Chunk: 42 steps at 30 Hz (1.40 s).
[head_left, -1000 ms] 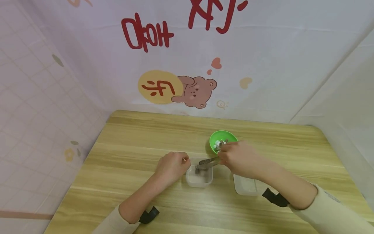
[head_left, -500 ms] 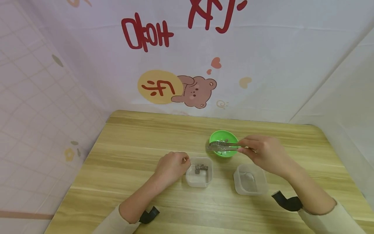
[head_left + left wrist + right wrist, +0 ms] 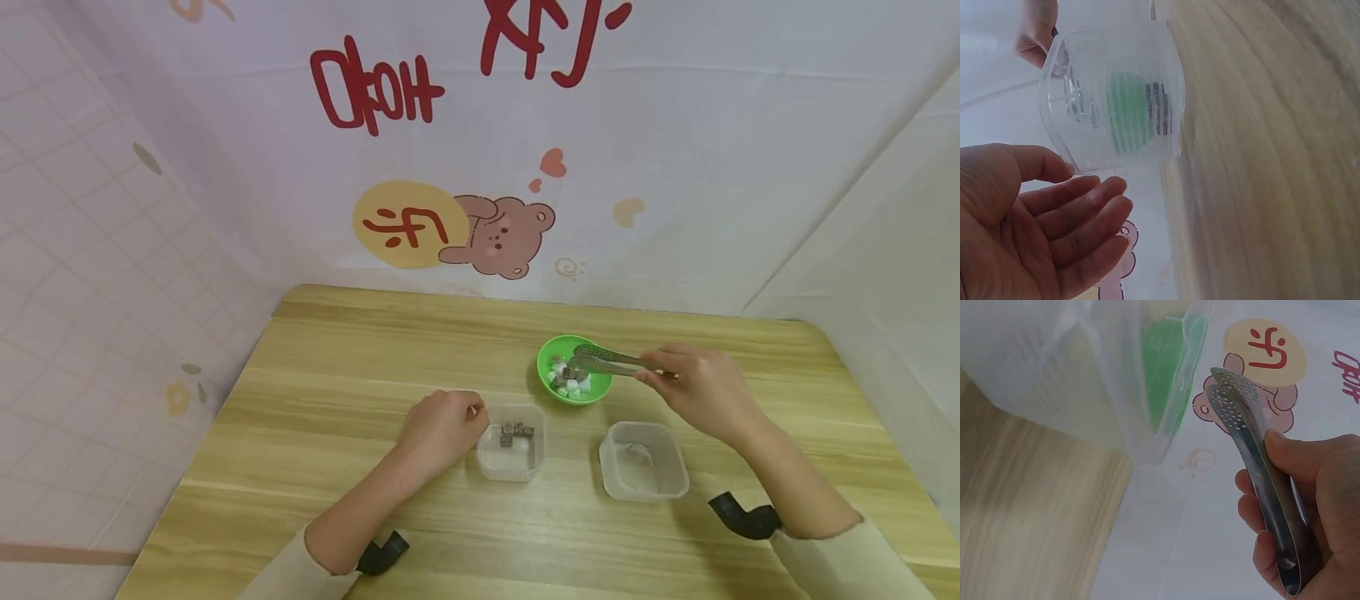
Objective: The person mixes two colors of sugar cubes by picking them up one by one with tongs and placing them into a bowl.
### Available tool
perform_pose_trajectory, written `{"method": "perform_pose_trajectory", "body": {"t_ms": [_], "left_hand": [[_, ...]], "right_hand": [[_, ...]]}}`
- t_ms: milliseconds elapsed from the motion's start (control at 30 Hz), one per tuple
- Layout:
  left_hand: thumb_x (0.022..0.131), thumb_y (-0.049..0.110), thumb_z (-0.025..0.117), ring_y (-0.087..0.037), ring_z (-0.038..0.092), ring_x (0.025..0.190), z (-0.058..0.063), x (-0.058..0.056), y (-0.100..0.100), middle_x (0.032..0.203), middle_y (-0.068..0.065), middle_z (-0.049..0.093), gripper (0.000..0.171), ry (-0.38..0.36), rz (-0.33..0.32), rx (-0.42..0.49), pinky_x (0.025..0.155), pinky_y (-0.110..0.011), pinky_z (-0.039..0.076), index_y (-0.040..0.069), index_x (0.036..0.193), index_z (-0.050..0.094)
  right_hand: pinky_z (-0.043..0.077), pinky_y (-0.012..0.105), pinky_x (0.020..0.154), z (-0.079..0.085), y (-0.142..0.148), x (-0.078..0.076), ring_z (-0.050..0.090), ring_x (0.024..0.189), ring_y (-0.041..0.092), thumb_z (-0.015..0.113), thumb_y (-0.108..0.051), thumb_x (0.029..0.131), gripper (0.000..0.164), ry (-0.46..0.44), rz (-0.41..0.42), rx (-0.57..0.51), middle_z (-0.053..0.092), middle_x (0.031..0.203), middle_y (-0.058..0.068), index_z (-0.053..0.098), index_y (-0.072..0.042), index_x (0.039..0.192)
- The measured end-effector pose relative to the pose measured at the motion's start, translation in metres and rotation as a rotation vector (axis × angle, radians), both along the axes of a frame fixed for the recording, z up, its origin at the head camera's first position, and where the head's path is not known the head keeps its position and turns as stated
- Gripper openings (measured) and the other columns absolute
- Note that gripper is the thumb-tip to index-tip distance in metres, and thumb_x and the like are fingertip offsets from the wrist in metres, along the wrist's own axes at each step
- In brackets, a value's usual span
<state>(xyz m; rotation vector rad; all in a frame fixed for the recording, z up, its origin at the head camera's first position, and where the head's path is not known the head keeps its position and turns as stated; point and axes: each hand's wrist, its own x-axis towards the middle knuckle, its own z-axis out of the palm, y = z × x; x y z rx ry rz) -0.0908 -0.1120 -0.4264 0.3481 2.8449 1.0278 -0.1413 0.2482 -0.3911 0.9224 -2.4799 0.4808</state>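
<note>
My right hand (image 3: 701,387) grips metal tongs (image 3: 609,361) with perforated tips. The tips hover over the green bowl (image 3: 557,345), which contains white cubes (image 3: 573,387) and some brown ones (image 3: 567,372). In the right wrist view, the tongs' two arms (image 3: 1254,440) stand slightly apart with nothing between the tips. My left hand (image 3: 442,425) pinches the left rim of a clear plastic container (image 3: 527,463) between thumb and forefinger. Its other fingers (image 3: 1088,250) are spread loosely below the rim in the left wrist view. Several small brown cubes (image 3: 507,440) lie inside this container.
A second clear plastic container (image 3: 663,492) stands to the right, in front of the bowl. All three vessels sit on a wood-grain table (image 3: 360,358). A white printed curtain (image 3: 675,125) rises behind the table, and more sheeting stands at both sides.
My right hand has moved right, taking the tongs from above the left container to the bowl's right side. Brown cubes now show in that container. The left hand stays put.
</note>
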Motion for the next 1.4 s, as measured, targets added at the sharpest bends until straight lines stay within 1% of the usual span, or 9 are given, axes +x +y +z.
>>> {"method": "perform_pose_trajectory", "body": {"t_ms": [233,500,600,733,833,900,1067,1200,1400], "left_hand": [[0.098,0.016,0.063,-0.008,0.042,0.049,0.0,0.0,0.0,0.065,0.009,0.06,0.017,-0.007,0.002,0.0,0.052,-0.032,0.039,0.01,0.099,0.078],[0.098,0.018,0.064,-0.008,0.044,0.051,0.0,-0.001,0.0,0.069,0.009,0.063,0.016,-0.008,0.0,-0.001,0.053,-0.032,0.04,0.011,0.099,0.078],[0.098,0.018,0.064,-0.009,0.045,0.052,-0.001,-0.001,0.0,0.072,0.008,0.065,0.016,-0.005,0.003,-0.004,0.053,-0.032,0.04,0.011,0.098,0.078],[0.098,0.018,0.064,-0.008,0.044,0.051,-0.001,-0.001,0.0,0.069,0.008,0.063,0.015,-0.001,0.004,-0.006,0.051,-0.032,0.039,0.011,0.098,0.078],[0.098,0.017,0.064,-0.008,0.042,0.05,-0.001,-0.001,0.0,0.066,0.009,0.06,0.015,0.0,0.005,-0.008,0.051,-0.032,0.038,0.011,0.097,0.078],[0.098,0.017,0.064,-0.008,0.042,0.049,0.0,-0.001,0.0,0.066,0.01,0.06,0.015,0.002,0.005,-0.01,0.051,-0.032,0.038,0.012,0.097,0.078],[0.098,0.017,0.064,-0.008,0.042,0.05,0.0,-0.001,0.0,0.065,0.01,0.06,0.015,0.0,0.006,-0.01,0.052,-0.032,0.038,0.011,0.097,0.078],[0.097,0.017,0.065,-0.009,0.044,0.051,0.001,-0.001,0.0,0.067,0.01,0.061,0.015,0.001,0.008,-0.012,0.053,-0.032,0.039,0.011,0.097,0.078],[0.098,0.017,0.065,-0.009,0.043,0.05,0.001,-0.001,0.0,0.066,0.009,0.061,0.015,0.003,0.004,-0.008,0.052,-0.032,0.039,0.011,0.097,0.079]], "right_hand": [[0.053,0.034,0.054,0.004,-0.003,0.005,0.073,0.069,0.017,0.089,-0.008,0.077,0.028,-0.017,-0.01,-0.013,0.078,0.095,0.007,0.08,-0.006,0.103],[0.057,0.031,0.059,0.017,-0.02,0.012,0.076,0.075,0.017,0.087,-0.021,0.085,0.028,0.033,0.124,-0.033,0.078,0.099,0.003,0.08,-0.007,0.108],[0.058,0.03,0.061,0.022,-0.03,0.016,0.076,0.077,0.016,0.076,-0.039,0.096,0.034,0.066,0.183,-0.039,0.078,0.099,0.002,0.081,-0.007,0.106],[0.058,0.031,0.062,0.025,-0.041,0.021,0.076,0.079,0.018,0.062,-0.049,0.104,0.046,0.095,0.249,-0.04,0.078,0.097,0.001,0.08,-0.006,0.104],[0.058,0.031,0.062,0.026,-0.047,0.025,0.076,0.08,0.017,0.076,-0.036,0.097,0.03,0.087,0.282,-0.021,0.078,0.096,0.0,0.08,-0.007,0.103],[0.057,0.031,0.061,0.026,-0.051,0.027,0.075,0.08,0.016,0.083,-0.028,0.088,0.024,0.085,0.292,0.003,0.078,0.095,-0.001,0.08,-0.009,0.103],[0.055,0.028,0.058,0.022,-0.062,0.03,0.071,0.075,0.011,0.091,-0.02,0.072,0.03,0.099,0.304,0.091,0.076,0.091,-0.004,0.08,-0.011,0.099],[0.052,0.026,0.057,0.019,-0.071,0.031,0.063,0.069,0.007,0.092,-0.019,0.073,0.028,0.08,0.309,0.181,0.07,0.085,-0.008,0.077,-0.011,0.095],[0.053,0.029,0.058,0.016,-0.087,0.032,0.061,0.066,0.011,0.089,-0.018,0.077,0.021,0.067,0.323,0.329,0.065,0.078,-0.006,0.073,-0.01,0.087]]}}
